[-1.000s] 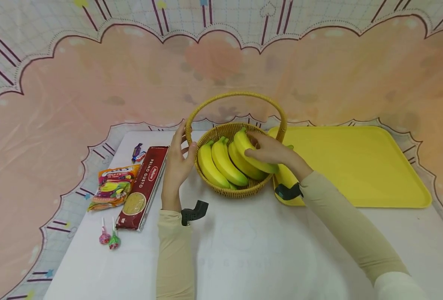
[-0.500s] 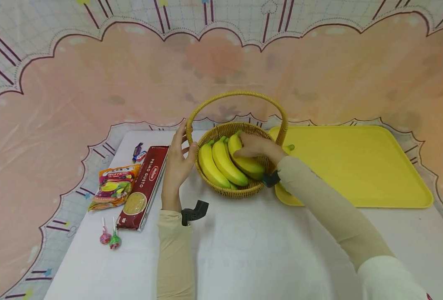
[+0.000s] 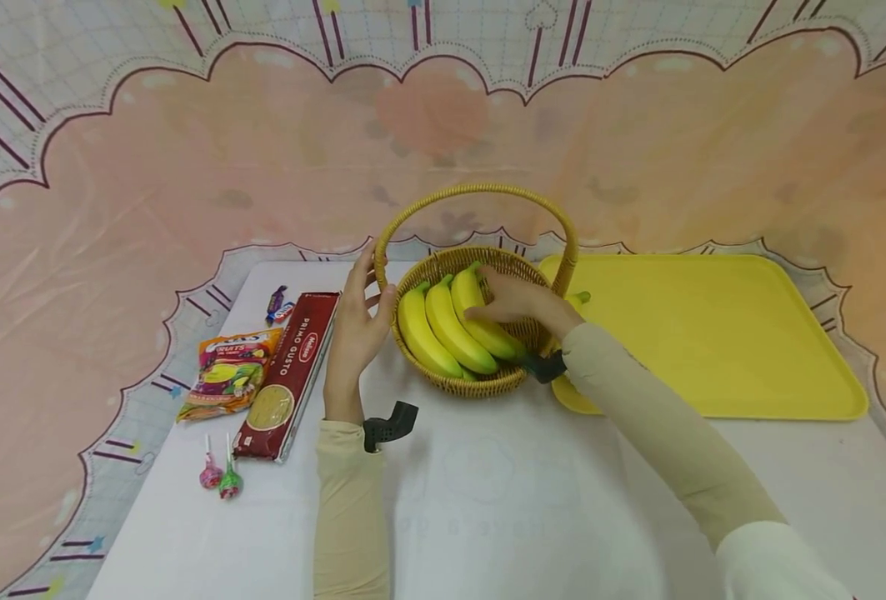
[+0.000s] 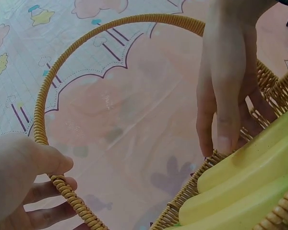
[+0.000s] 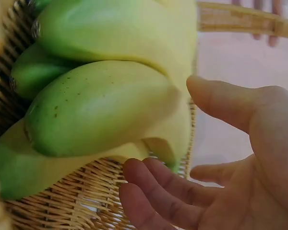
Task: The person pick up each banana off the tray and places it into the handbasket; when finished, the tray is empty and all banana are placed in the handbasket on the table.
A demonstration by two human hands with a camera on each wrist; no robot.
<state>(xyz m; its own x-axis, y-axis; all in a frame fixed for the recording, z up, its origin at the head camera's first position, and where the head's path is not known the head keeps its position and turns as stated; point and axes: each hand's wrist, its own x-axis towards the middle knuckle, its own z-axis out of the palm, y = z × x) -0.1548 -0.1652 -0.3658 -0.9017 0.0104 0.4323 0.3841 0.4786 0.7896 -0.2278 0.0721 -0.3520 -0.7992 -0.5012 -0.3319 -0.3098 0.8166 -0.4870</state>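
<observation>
A wicker basket (image 3: pixel 480 387) with a tall arched handle (image 3: pixel 480 190) holds several yellow bananas (image 3: pixel 453 329) with green tips. My left hand (image 3: pixel 358 325) holds the handle's left side near its foot, thumb in front and fingers behind in the left wrist view. My right hand (image 3: pixel 521 298) reaches over the right side into the basket, beside the rightmost banana (image 5: pixel 105 110). In the right wrist view its thumb and fingers are spread, with a gap between thumb and banana.
A yellow tray (image 3: pixel 713 333) lies at the right, where a banana stem (image 3: pixel 581 297) shows behind the right arm. At the left are a red pasta pack (image 3: pixel 288 375), an orange candy bag (image 3: pixel 231 373), wrapped sweets (image 3: pixel 277 307) and two lollipops (image 3: pixel 221 479).
My right hand carried a banana left and down into the basket, beside the others. Its fingers have since loosened from it. The left hand stays on the handle.
</observation>
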